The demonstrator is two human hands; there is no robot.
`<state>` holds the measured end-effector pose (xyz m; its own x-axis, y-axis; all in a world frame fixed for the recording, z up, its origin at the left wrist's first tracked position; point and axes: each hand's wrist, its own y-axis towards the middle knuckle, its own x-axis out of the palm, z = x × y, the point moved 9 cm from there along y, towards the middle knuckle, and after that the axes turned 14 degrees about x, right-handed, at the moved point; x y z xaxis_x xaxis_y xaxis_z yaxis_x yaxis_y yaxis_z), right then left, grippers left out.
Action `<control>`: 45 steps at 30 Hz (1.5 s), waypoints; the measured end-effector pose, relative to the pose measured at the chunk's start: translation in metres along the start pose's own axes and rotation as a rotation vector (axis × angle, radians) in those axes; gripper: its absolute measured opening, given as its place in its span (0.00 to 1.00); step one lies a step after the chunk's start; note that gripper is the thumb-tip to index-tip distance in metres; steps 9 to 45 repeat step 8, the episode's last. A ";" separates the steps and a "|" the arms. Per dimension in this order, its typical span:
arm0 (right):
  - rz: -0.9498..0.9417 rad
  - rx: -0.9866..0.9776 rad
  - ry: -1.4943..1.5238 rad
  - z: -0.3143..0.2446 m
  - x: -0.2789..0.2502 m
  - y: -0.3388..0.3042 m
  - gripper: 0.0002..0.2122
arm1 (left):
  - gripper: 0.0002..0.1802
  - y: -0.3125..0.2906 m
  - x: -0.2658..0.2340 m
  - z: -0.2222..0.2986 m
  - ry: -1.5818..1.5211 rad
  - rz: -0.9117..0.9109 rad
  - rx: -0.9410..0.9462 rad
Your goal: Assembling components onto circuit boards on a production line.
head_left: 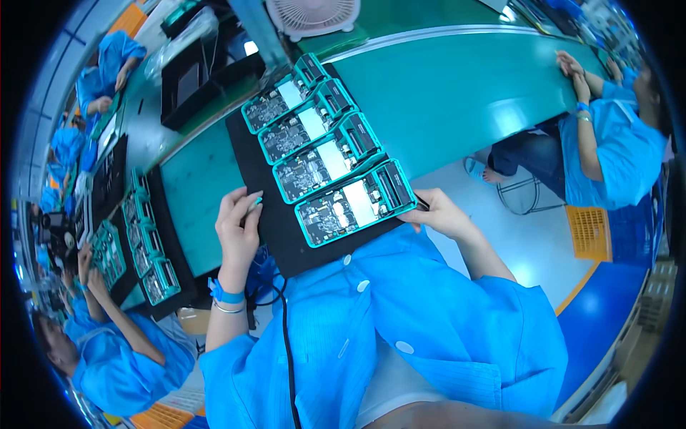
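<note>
Several teal-framed circuit board units lie in a slanting row on a black mat (269, 222). The nearest unit (325, 220) has an exposed dark board, a white block and a black slotted part at its right end. My right hand (444, 214) closes its fingers around this unit's right corner, where a small black piece (422, 204) shows between them. On the mat's left side is my left hand (239, 227), its fingers bent and pinched together, apart from the units. A small greenish spot shows at its fingertips; whether it is a held piece I cannot make out.
A white fan (314, 14) stands at the far side of the green table (464, 93). Co-workers sit at left and right. More teal-framed units (148, 247) and a black bin (187, 82) are on the left. A black cable (287, 343) hangs before me.
</note>
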<state>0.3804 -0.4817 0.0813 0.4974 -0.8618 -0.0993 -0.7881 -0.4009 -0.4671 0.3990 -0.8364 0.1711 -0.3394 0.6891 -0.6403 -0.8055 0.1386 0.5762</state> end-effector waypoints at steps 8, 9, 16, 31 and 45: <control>0.372 -0.148 0.263 -0.001 0.004 -0.020 0.12 | 0.16 -0.008 0.008 -0.056 -0.394 -0.100 0.135; 0.372 -0.148 0.263 -0.001 0.004 -0.020 0.12 | 0.16 -0.008 0.008 -0.056 -0.394 -0.100 0.135; 0.372 -0.148 0.263 -0.001 0.004 -0.020 0.12 | 0.16 -0.008 0.008 -0.056 -0.394 -0.100 0.135; 0.372 -0.148 0.263 -0.001 0.004 -0.020 0.12 | 0.16 -0.008 0.008 -0.056 -0.394 -0.100 0.135; 0.372 -0.148 0.263 -0.001 0.004 -0.020 0.12 | 0.16 -0.008 0.008 -0.056 -0.394 -0.100 0.135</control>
